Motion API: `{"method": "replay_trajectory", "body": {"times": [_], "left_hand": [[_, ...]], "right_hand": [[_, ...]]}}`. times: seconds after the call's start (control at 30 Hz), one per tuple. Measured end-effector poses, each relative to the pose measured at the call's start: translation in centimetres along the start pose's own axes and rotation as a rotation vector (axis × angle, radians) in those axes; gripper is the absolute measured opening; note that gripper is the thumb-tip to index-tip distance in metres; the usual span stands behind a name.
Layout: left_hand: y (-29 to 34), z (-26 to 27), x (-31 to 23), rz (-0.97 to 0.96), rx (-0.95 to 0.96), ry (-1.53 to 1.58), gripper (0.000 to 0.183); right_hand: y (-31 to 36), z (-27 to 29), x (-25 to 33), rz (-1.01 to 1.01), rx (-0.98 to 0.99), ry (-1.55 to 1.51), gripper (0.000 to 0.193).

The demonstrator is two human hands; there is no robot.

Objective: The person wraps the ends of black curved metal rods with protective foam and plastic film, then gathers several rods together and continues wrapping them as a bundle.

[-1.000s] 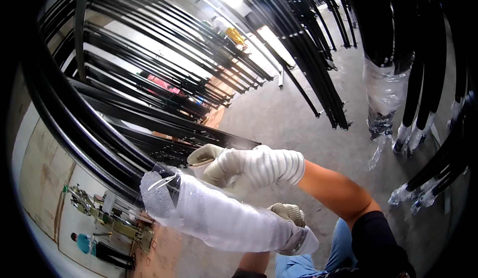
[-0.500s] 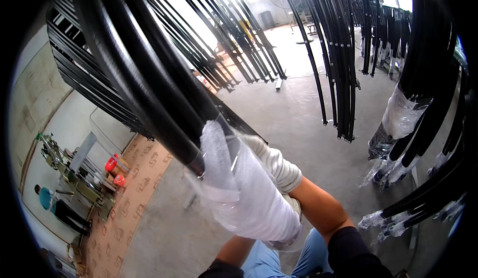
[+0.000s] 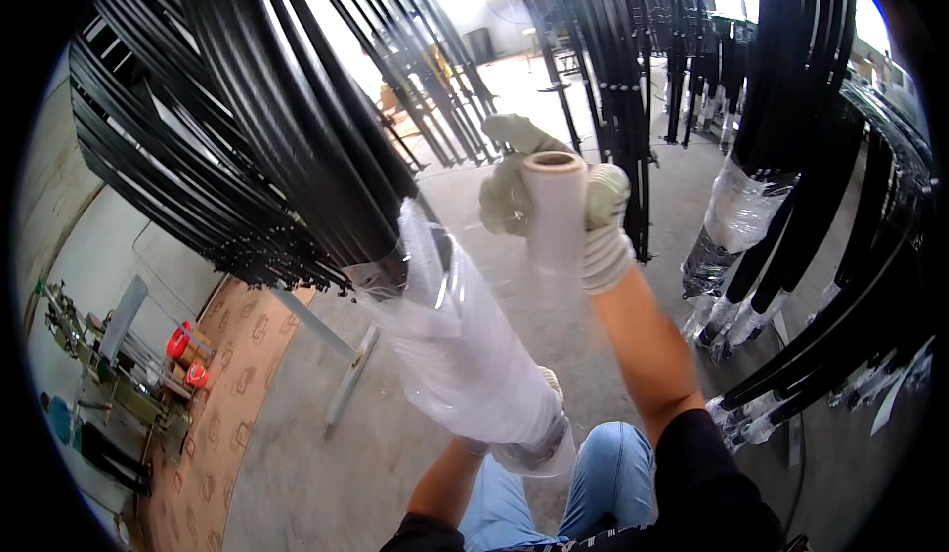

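Observation:
A thick bundle of long black tubes (image 3: 287, 127) slants down toward me, its near end wound in clear stretch film (image 3: 465, 344). My right hand (image 3: 605, 221), in a pale knit glove, is closed round a roll of stretch film (image 3: 557, 211) held upright, right of the bundle and apart from it. The roll's open core faces up. My left hand (image 3: 552, 382), also gloved, is wrapped under the bundle's near end. Only some of its fingers show at the right side; the palm is hidden behind the film.
More black tubes (image 3: 158, 157) hang at the left and ahead. At the right, other bundles have film-wrapped ends (image 3: 741, 206). A metal stand leg (image 3: 351, 379) stands on the grey floor. Far left, a person (image 3: 109, 453) is by a machine (image 3: 129, 384) near red buckets (image 3: 183, 344).
My right hand has moved up and away from the bundle's right side, bringing the film roll into plain view. My left hand remains at the wrapped end. The view has shifted slightly.

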State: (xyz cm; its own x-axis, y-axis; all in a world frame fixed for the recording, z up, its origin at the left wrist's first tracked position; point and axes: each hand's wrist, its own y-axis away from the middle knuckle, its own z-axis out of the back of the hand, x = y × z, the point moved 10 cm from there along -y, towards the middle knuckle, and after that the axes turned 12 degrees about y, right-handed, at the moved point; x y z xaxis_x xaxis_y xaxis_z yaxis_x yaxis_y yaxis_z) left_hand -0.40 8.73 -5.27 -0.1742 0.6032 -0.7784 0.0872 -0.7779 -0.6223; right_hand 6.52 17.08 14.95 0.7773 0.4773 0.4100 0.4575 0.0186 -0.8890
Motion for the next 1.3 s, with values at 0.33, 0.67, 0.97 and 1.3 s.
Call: {"method": "replay_trajectory", "body": {"times": [0.33,0.67,0.97,1.3], "left_hand": [[-0.7,-1.9,0.2,-0.277,0.155,-0.340,0.031],[-1.1,-2.7,2.0,-0.156,0.212,-0.121,0.051],[-3.1,-5.0,0.6,0.114,0.180,0.465,0.060],[-1.7,-7.8,3.1,0.386,0.123,0.867,0.063]], "right_hand": [[6.6,-6.1,2.2,-0.065,-0.573,0.902,0.073],[14.1,-5.8,3.4,-0.087,-1.050,0.911,0.056],[15.5,-8.3,5.9,-0.146,-1.216,1.293,0.044],[9.3,-17.8,-2.4,-0.393,-0.736,2.290,0.067]]}}
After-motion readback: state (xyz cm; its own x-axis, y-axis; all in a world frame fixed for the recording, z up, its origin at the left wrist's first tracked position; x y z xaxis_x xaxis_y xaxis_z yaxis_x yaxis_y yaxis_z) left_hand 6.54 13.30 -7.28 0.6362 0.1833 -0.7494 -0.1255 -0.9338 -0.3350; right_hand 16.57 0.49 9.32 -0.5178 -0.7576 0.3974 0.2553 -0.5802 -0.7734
